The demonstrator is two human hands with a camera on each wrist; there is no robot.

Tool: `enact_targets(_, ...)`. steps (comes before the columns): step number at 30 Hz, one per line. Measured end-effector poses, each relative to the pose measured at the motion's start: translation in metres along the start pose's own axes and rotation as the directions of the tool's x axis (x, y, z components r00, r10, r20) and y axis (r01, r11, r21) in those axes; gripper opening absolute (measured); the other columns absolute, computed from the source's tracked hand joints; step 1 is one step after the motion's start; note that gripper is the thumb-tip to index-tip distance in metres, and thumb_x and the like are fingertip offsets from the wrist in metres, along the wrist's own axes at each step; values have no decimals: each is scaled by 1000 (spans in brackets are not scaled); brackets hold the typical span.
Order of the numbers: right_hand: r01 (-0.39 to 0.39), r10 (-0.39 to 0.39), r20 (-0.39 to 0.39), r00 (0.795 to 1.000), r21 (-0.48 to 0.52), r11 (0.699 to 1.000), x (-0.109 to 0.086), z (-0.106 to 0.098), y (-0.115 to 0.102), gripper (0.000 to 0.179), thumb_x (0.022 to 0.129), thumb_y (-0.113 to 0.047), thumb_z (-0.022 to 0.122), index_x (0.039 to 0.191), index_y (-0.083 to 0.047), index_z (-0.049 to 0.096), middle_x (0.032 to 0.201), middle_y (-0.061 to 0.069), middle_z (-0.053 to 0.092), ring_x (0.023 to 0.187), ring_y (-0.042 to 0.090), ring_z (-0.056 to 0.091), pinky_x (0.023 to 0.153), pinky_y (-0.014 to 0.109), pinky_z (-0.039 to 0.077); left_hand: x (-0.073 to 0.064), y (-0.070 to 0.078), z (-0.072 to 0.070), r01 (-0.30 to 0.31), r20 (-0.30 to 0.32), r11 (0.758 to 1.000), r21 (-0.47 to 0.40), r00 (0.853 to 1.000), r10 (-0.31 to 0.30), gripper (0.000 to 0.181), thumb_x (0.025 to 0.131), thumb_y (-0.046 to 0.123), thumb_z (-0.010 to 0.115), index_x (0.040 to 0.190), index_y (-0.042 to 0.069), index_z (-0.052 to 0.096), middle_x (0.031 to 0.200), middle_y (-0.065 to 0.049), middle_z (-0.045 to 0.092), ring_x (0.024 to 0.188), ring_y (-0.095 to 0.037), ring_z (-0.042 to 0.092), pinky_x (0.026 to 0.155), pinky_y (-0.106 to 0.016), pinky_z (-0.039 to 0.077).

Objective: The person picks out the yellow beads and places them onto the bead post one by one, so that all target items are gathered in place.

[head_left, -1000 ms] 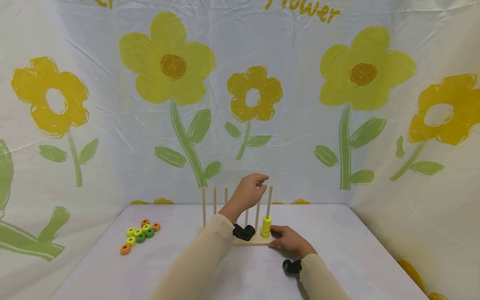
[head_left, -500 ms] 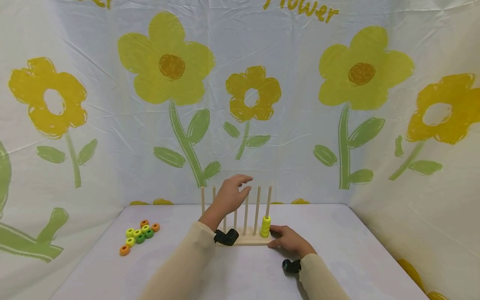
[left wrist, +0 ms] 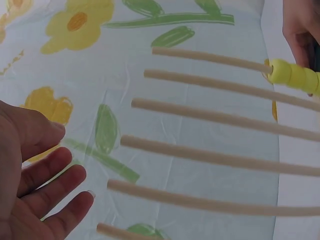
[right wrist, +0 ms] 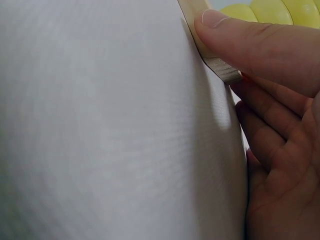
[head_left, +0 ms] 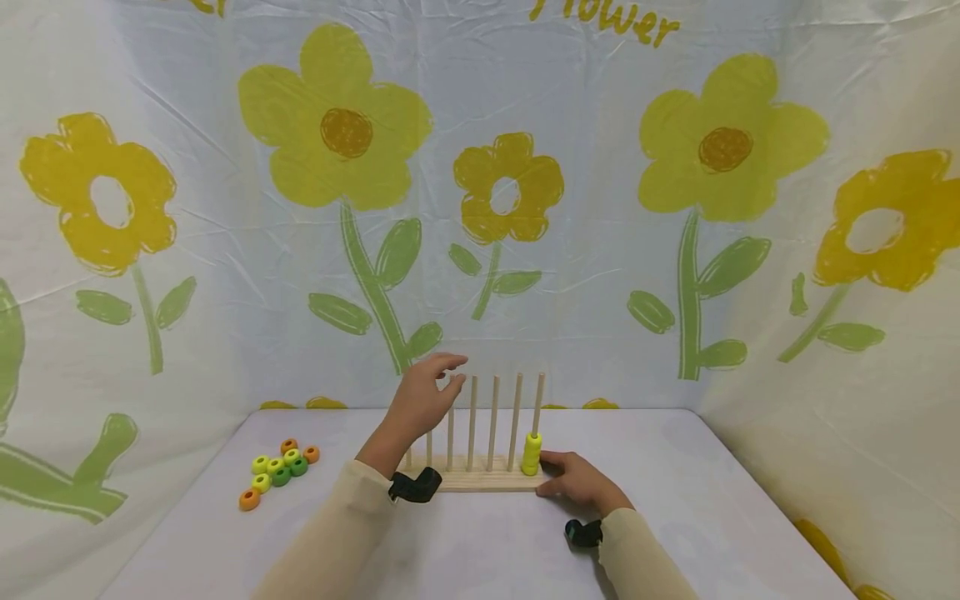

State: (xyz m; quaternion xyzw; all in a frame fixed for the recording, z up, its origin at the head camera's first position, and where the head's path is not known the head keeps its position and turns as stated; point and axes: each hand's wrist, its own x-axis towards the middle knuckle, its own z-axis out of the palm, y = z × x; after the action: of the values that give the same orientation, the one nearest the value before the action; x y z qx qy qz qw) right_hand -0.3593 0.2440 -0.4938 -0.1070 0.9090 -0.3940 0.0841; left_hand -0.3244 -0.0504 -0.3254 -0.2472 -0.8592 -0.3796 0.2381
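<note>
Rack [head_left: 480,480] mid-table [head_left: 495,550], yellow beads [head_left: 532,457] stacked on its rightmost peg [head_left: 538,404]. Right hand [head_left: 583,482] pinches rack's right end. Left hand [head_left: 420,398], fingers parted, near left peg tips. Loose beads [head_left: 276,469], orange, yellow, green, far left.

White flower-print sheet backdrop [head_left: 585,100], upper right: yellow word "Flower" [head_left: 628,22], top cropped
Backdrop, upper left: cropped yellow letters "er" [head_left: 221,8]

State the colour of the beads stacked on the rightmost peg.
The beads are bright yellow, clearest in the head view.
</note>
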Motion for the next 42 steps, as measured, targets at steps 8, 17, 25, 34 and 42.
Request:
enact_targets(8,-24,24,-6,1000,19,1000,0,-1,-2,74,73,-26,83,139,-10,54,148,14,47,142,39,34,114,63,22,-12,-16,-18,0,-73,1000,5,997,0,29,95,16,62,124,14,66,125,-8,65,110,-29,63,89,-47,54)
enact_targets(17,-18,18,-14,1000,-17,1000,-1,0,-1,75,74,-29,82,140,-9,53,147,15,47,141,40,34,114,64,23,-23,-31,-34,-13,-135,999,50,991,20,28,93,15,64,121,10,68,119,-9,66,105,-26,63,87,-45,55)
enact_targets(25,-9,9,-16,1000,-13,1000,-1,2,0,75,73,-28,82,140,-10,53,147,14,48,141,40,34,113,64,22,-38,-47,-46,38,-120,997,64,992,-30,30,93,16,64,122,8,66,118,-9,66,108,-27,62,90,-47,54)
enact_targets(34,-6,6,-20,1000,-12,1000,-1,0,-3,75,73,-27,82,140,-9,53,147,15,48,141,40,34,114,63,23,-57,-72,-60,123,-92,988,96,989,-115,32,93,16,64,124,9,65,120,-11,66,108,-28,62,91,-48,53)
enact_targets(42,-18,18,-15,1000,-11,1000,-2,-1,-4,75,73,-27,83,140,-10,53,147,15,47,141,40,34,113,64,23,-75,-99,-73,207,-11,965,161,978,-208,31,94,20,62,122,7,66,118,-12,68,105,-27,63,90,-46,54)
